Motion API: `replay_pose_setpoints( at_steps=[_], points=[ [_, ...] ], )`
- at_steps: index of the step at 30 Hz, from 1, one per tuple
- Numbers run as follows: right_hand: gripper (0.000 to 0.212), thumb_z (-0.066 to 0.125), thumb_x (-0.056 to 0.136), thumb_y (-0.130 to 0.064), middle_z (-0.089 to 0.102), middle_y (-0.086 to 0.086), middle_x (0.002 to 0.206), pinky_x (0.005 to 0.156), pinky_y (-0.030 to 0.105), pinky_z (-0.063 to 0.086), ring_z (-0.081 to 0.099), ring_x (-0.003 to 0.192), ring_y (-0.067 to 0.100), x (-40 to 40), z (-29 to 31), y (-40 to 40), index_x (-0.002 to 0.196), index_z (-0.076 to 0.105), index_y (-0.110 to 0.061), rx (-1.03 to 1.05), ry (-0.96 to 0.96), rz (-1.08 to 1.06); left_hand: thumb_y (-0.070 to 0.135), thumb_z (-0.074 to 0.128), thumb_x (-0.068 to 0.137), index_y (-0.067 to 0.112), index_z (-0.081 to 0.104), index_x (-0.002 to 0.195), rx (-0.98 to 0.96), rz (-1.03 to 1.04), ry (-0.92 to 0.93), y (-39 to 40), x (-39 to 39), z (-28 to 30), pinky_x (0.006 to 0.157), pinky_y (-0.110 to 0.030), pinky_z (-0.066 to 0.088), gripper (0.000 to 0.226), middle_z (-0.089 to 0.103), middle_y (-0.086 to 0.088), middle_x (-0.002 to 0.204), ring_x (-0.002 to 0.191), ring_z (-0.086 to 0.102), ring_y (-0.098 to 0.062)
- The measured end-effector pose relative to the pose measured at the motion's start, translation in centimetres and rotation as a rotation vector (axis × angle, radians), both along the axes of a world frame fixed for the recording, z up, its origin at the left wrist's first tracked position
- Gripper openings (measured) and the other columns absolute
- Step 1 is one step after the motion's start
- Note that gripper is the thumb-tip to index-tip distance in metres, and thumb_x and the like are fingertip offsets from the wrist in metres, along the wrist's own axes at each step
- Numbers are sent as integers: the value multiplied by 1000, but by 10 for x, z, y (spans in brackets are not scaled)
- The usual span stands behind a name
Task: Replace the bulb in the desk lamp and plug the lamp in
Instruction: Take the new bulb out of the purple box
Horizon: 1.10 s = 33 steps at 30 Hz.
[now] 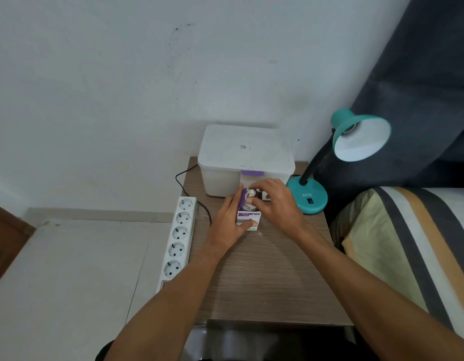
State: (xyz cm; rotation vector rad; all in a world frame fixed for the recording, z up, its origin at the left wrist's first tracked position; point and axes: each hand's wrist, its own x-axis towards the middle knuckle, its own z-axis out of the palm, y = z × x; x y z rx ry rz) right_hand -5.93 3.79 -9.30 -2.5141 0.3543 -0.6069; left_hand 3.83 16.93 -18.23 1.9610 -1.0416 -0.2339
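Bulb sat base-up in its small carton on the wooden worktop; right hand pinched its metal base, left hand clasped the carton, beside the teal lamp.

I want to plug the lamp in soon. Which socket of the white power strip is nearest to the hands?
The farthest socket on the white power strip, at its wall end, lies closest to the left hand; the other four sit nearer the camera.
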Motion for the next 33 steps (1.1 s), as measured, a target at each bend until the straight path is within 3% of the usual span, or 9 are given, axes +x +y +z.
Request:
replay_pose_setpoints(
  at_steps=[6, 10, 12, 16, 21, 24, 29, 33],
  points=[
    [27, 63, 95, -34, 69, -4, 102, 79, 27, 55, 65, 96, 7, 1, 13, 15, 114, 58, -16, 260, -162, -44, 31, 86, 81, 21, 23, 162, 7, 9, -5, 0, 0, -3, 108, -34, 49, 103, 48, -4, 150, 132, 54, -17],
    [27, 51, 102, -32, 63, -4, 99, 73, 22, 49, 59, 87, 5, 4, 23, 12, 119, 54, -12, 238, -294, -163, 30, 86, 81, 20, 20, 163, 30, 13, 0, 0, 1, -4, 108, -31, 46, 106, 47, -3, 150, 130, 53, -17],
    [25, 45, 104, -32, 62, -4, 98, 74, 26, 49, 58, 86, 6, 4, 21, 8, 118, 54, -14, 245, -264, -224, 29, 85, 82, 21, 17, 164, 32, 11, -7, 1, 0, -4, 106, -29, 44, 107, 46, -4, 150, 130, 52, -18],
    [26, 48, 101, -39, 67, -7, 90, 73, 38, 55, 62, 81, 7, -1, -5, -2, 108, 64, -20, 214, -100, -309, 30, 85, 82, 23, 14, 164, 34, 17, -12, 1, -1, -3, 107, -38, 48, 108, 45, -4, 151, 131, 52, -20],
    [45, 51, 98, -48, 72, 1, 115, 88, 38, 55, 65, 103, 14, 3, -24, -5, 127, 66, -17, 290, -63, -336, 28, 84, 84, 24, 9, 164, 22, 5, -13, 1, -2, -2, 109, -37, 48, 110, 44, -6, 153, 133, 51, -20],
    [47, 50, 98, -51, 72, 1, 117, 91, 36, 55, 65, 106, 14, 7, -28, -4, 129, 65, -18, 353, -64, -334, 28, 83, 85, 20, 7, 164, 20, 8, -9, 1, -2, -2, 111, -36, 44, 110, 43, -7, 154, 136, 49, -19],
    [43, 45, 98, -56, 72, -8, 85, 77, 38, 57, 68, 82, 10, 3, -30, -9, 108, 70, -24, 511, -107, -333, 28, 85, 82, 23, 4, 164, 9, 19, 20, 1, -3, -3, 108, -28, 42, 115, 45, -9, 153, 133, 51, -19],
    [32, 52, 97, -50, 72, -11, 87, 70, 37, 58, 69, 81, 9, -8, -32, -8, 106, 72, -26, 539, -118, -267, 27, 86, 81, 18, 11, 164, 1, 21, 21, 1, -3, -4, 111, -30, 41, 113, 45, -9, 153, 136, 49, -19]
  ],
)
